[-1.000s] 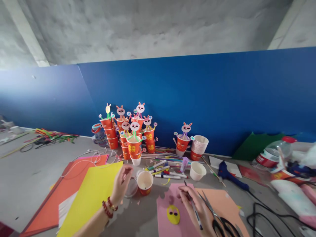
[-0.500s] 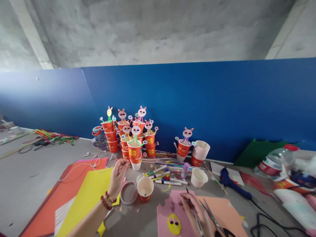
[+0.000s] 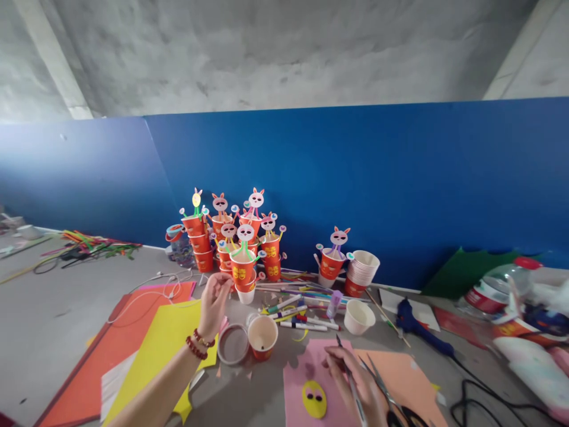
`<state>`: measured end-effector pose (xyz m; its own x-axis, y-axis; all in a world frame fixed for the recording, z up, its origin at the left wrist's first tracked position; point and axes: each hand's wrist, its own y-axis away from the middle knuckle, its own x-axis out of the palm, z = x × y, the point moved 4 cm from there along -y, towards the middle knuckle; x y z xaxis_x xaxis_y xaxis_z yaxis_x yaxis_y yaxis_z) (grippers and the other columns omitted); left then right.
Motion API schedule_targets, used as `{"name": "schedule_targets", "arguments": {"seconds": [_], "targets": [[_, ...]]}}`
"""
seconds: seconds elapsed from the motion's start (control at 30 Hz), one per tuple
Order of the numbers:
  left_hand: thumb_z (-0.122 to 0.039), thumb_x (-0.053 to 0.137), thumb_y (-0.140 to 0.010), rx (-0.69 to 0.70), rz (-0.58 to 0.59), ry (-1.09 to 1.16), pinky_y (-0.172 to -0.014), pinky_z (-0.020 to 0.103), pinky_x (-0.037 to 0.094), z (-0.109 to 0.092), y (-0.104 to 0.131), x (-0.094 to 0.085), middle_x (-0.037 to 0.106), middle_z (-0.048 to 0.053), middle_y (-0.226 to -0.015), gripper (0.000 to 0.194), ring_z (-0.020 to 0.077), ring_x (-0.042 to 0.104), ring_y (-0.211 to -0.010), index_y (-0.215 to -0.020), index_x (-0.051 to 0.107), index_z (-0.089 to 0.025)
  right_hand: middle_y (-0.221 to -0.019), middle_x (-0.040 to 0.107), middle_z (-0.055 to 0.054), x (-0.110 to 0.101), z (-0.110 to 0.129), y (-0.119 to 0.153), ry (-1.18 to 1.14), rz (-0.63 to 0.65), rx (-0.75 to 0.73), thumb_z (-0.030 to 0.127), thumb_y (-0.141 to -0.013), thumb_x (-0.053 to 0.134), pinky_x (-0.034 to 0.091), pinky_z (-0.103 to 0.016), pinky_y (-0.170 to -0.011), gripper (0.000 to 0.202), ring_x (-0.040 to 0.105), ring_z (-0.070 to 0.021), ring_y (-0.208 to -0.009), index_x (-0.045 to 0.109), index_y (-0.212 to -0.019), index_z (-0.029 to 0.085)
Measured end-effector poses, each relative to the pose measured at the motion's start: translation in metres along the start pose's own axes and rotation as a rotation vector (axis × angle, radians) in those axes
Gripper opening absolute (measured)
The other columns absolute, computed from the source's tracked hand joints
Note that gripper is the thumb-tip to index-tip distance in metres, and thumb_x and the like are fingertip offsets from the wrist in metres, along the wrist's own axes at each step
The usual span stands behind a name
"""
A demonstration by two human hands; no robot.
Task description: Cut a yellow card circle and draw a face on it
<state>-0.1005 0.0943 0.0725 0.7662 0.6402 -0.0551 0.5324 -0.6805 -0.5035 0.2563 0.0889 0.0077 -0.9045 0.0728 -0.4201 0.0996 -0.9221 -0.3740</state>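
Note:
My left hand [image 3: 216, 302] is raised above the table, just in front of stacked red paper cups [image 3: 240, 273] with rabbit-faced figures. Its fingertips are pinched; whatever may be between them is too small to make out. A slim, dark-tipped pen [image 3: 352, 388] is gripped in my right hand [image 3: 355, 379], which rests over a pink sheet [image 3: 296, 385]. Left of that hand lies a yellow paper oval [image 3: 315, 400] with two dark eyes. Scissors [image 3: 391, 397] sit partly open against the hand's right side, on an orange sheet [image 3: 413, 379].
Markers [image 3: 303, 325] and sticks lie in the middle, near a purple glue stick [image 3: 334, 303]. A white cup [image 3: 359, 317], an upright red cup [image 3: 262, 337] and a round tub [image 3: 233, 344] stand around. A blue glue gun [image 3: 422, 331] trails its cord at right. Yellow paper [image 3: 155, 350] covers the left.
The view has tilted slightly, and my left hand has risen a little relative to the cups. My right hand stays almost in place with the pen.

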Motion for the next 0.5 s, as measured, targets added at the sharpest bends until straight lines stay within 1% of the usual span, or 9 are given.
{"name": "schedule_targets", "arguments": {"seconds": [0.1, 0.2, 0.23, 0.3, 0.33, 0.37, 0.4, 0.43, 0.5], "targets": [[-0.041, 0.059, -0.09, 0.063, -0.054, -0.031, -0.068, 0.034, 0.055, -0.013, -0.015, -0.009, 0.065, 0.004, -0.088, 0.016, 0.0221, 0.065, -0.078, -0.094, 0.061, -0.026, -0.081, 0.076, -0.007, 0.001, -0.007, 0.0, -0.113, 0.057, 0.053, 0.051, -0.087, 0.06, 0.062, -0.029, -0.066, 0.028, 0.075, -0.0257, -0.072, 0.073, -0.095, 0.028], [-0.041, 0.059, -0.09, 0.148, -0.127, -0.071, -0.075, 0.036, 0.054, -0.029, -0.047, -0.025, 0.066, 0.005, -0.092, 0.016, 0.0224, 0.065, -0.082, -0.095, 0.061, -0.025, -0.081, 0.075, -0.007, -0.003, 0.001, -0.004, -0.143, 0.096, 0.055, 0.054, -0.085, 0.063, 0.061, -0.029, -0.067, 0.032, 0.074, -0.0248, -0.071, 0.073, -0.097, 0.026], [-0.04, 0.06, -0.089, 0.178, -0.149, -0.089, -0.078, 0.036, 0.054, -0.035, -0.06, -0.03, 0.066, 0.004, -0.094, 0.016, 0.0223, 0.065, -0.085, -0.095, 0.062, -0.025, -0.081, 0.075, -0.007, -0.004, 0.008, -0.006, -0.159, 0.109, 0.063, 0.054, -0.087, 0.062, 0.061, -0.028, -0.067, 0.032, 0.073, -0.0243, -0.072, 0.073, -0.097, 0.026], [-0.039, 0.06, -0.089, 0.243, -0.18, -0.158, -0.08, 0.036, 0.053, -0.045, -0.088, -0.039, 0.067, 0.005, -0.095, 0.018, 0.0221, 0.065, -0.087, -0.096, 0.063, -0.022, -0.078, 0.075, -0.006, -0.005, 0.026, -0.014, -0.193, 0.127, 0.066, 0.054, -0.088, 0.062, 0.06, -0.028, -0.066, 0.031, 0.072, -0.023, -0.069, 0.072, -0.096, 0.026], [-0.038, 0.059, -0.089, 0.257, -0.172, -0.179, -0.079, 0.035, 0.053, -0.05, -0.102, -0.04, 0.068, 0.005, -0.095, 0.019, 0.0219, 0.066, -0.087, -0.097, 0.063, -0.022, -0.076, 0.074, -0.005, -0.007, 0.036, -0.021, -0.206, 0.078, 0.067, 0.054, -0.088, 0.061, 0.06, -0.028, -0.065, 0.031, 0.071, -0.022, -0.066, 0.072, -0.095, 0.026], [-0.037, 0.058, -0.089, 0.271, -0.152, -0.202, -0.078, 0.034, 0.053, -0.054, -0.114, -0.04, 0.069, 0.005, -0.093, 0.019, 0.0215, 0.067, -0.086, -0.097, 0.064, -0.021, -0.076, 0.074, -0.006, -0.007, 0.048, -0.029, -0.228, 0.055, 0.049, 0.054, -0.088, 0.06, 0.06, -0.028, -0.065, 0.032, 0.071, -0.022, -0.067, 0.071, -0.096, 0.025], [-0.036, 0.058, -0.089, 0.289, -0.13, -0.226, -0.077, 0.033, 0.053, -0.059, -0.125, -0.037, 0.069, 0.005, -0.092, 0.019, 0.021, 0.067, -0.085, -0.098, 0.064, -0.02, -0.077, 0.074, -0.006, -0.005, 0.06, -0.04, -0.237, 0.064, 0.028, 0.054, -0.089, 0.06, 0.06, -0.029, -0.066, 0.033, 0.072, -0.0227, -0.07, 0.07, -0.098, 0.024], [-0.035, 0.058, -0.089, 0.311, -0.104, -0.252, -0.076, 0.032, 0.053, -0.064, -0.135, -0.034, 0.069, 0.005, -0.091, 0.018, 0.0204, 0.066, -0.084, -0.097, 0.065, -0.02, -0.079, 0.074, -0.006, -0.002, 0.071, -0.053, -0.245, 0.086, -0.009, 0.053, -0.09, 0.059, 0.059, -0.03, -0.066, 0.032, 0.071, -0.0228, -0.072, 0.069, -0.099, 0.023], [-0.034, 0.059, -0.088, 0.363, -0.037, -0.31, -0.075, 0.03, 0.052, -0.074, -0.15, -0.022, 0.069, 0.005, -0.092, 0.017, 0.02, 0.066, -0.085, -0.096, 0.067, -0.021, -0.086, 0.074, -0.006, 0.01, 0.095, -0.087, -0.247, 0.175, -0.117, 0.046, -0.094, 0.057, 0.058, -0.03, -0.067, 0.028, 0.07, -0.0208, -0.073, 0.066, -0.105, 0.022]]}}
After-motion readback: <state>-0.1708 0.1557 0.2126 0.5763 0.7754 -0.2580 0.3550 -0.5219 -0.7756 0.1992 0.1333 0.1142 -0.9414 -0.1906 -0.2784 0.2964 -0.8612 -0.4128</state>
